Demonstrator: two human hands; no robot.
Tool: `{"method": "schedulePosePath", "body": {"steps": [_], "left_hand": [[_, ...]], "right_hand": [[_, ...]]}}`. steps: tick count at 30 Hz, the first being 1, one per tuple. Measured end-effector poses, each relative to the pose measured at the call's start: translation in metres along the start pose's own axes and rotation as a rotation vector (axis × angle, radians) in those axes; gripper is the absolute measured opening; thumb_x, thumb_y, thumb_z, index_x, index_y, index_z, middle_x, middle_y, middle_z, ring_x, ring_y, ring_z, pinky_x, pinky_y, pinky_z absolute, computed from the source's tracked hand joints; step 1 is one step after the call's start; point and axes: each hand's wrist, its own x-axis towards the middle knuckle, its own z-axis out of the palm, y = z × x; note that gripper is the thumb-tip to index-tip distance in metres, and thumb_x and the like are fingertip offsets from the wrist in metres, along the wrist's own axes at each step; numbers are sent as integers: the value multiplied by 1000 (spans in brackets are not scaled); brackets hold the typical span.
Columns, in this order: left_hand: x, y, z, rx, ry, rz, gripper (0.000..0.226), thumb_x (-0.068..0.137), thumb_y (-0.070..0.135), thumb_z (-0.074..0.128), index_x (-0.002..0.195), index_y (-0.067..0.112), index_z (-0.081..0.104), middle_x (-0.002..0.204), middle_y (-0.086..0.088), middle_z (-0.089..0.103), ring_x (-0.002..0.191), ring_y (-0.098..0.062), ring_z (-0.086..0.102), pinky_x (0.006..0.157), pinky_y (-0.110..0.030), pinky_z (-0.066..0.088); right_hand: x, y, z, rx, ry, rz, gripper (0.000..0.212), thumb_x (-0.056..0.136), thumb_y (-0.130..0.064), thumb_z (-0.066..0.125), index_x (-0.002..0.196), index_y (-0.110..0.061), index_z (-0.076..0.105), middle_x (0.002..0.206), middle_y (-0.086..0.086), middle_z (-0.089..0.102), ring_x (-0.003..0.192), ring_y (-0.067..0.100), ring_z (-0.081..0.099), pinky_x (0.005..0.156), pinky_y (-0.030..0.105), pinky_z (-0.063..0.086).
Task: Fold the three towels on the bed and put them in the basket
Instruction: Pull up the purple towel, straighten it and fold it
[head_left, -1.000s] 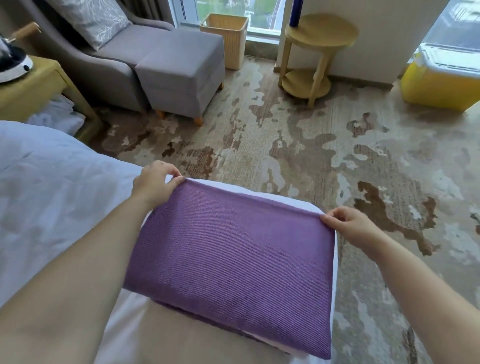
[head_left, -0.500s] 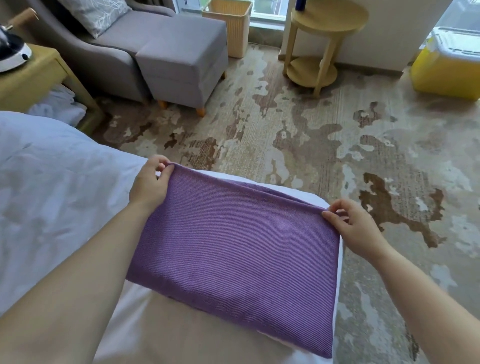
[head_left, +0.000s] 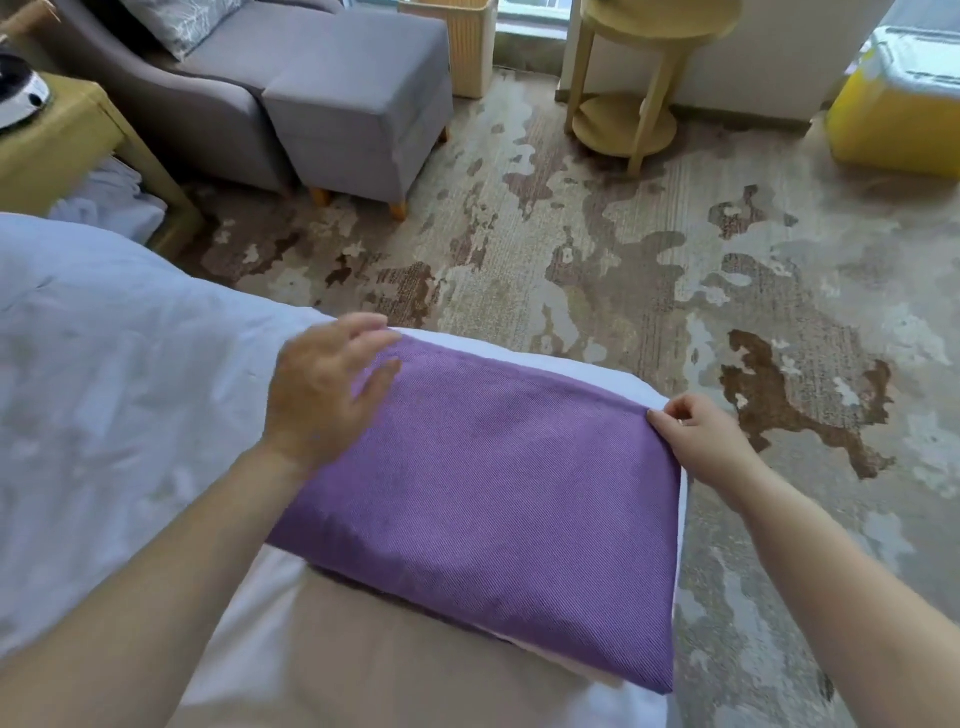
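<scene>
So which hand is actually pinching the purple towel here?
The right hand, pinching the far right corner of the purple towel; the left hand is open, fingers spread.

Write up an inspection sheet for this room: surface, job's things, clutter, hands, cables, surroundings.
Surface: bed, pale wrinkled cover, tan band across its foot.
Job's things: one purple towel, folded flat on the bed's corner; no other towels in view; basket on the floor by the window.
Clutter: white linen heaped under the bedside table.
Hands: left hand open, fingers spread at the towel's far left corner, blurred; right hand pinches the far right corner.
Cables: nothing seen.
Surroundings: grey armchair, footstool, round table, yellow bin, patterned carpet.
</scene>
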Motion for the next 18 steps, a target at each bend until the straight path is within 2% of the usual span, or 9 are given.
{"method": "schedulePosePath", "body": {"steps": [2,4,6,8,11,13,14,18], "left_hand": [[-32,25,-7,44,-229,134,44,96,50,38,131,31,56,145,1,47,130,-20,45,108,-46,31],[-56,36,-6,165,-524,86,57,93,62,16,146,43,26,158,8,18,146,-17,16,117,-44,7],[-64,34,5,253,-677,-38,61,86,69,-2,144,50,-6,159,13,-7,148,-15,-7,117,-44,-9],[-65,28,21,295,-695,-104,60,81,69,-9,137,51,-20,158,13,-14,147,-15,-14,116,-45,-14],[-62,24,38,303,-669,-126,57,81,70,-9,134,55,-23,158,15,-13,147,-13,-13,116,-45,-15],[-63,17,42,267,-665,-158,57,80,73,-8,133,59,-24,156,18,-16,146,-11,-15,115,-43,-16],[-65,12,42,255,-666,-183,57,79,75,-8,132,60,-24,154,20,-19,145,-10,-16,115,-42,-17],[-67,-9,39,270,-705,-267,58,79,75,-9,132,59,-26,154,20,-23,145,-10,-19,117,-40,-13]], "right_hand": [[-4,-7,0,-59,8,17,20,93,-30,54,88,-11,57,96,6,61,79,17,53,66,32,41],[-13,-16,0,-171,105,8,22,93,-29,53,96,-8,58,113,12,57,99,27,53,83,38,42],[-33,-27,6,-273,260,-102,30,92,-32,53,114,-12,54,134,12,45,122,32,42,102,43,33],[-65,-43,28,-295,293,-327,48,92,-43,47,132,-16,47,149,5,35,138,26,27,113,40,16],[-112,-56,81,-465,74,-519,73,88,-66,21,150,-28,19,160,-6,5,147,17,-7,117,36,-7],[-123,-43,104,-621,-17,-489,74,84,-73,5,149,-38,-3,158,-11,-16,142,17,-28,115,40,-18],[-120,-33,107,-662,-21,-456,74,83,-74,2,148,-40,-8,156,-13,-20,140,18,-33,114,41,-20],[-105,4,91,-710,33,-330,81,78,-77,-6,147,-36,-17,155,-12,-25,139,16,-33,115,37,-20]]}}
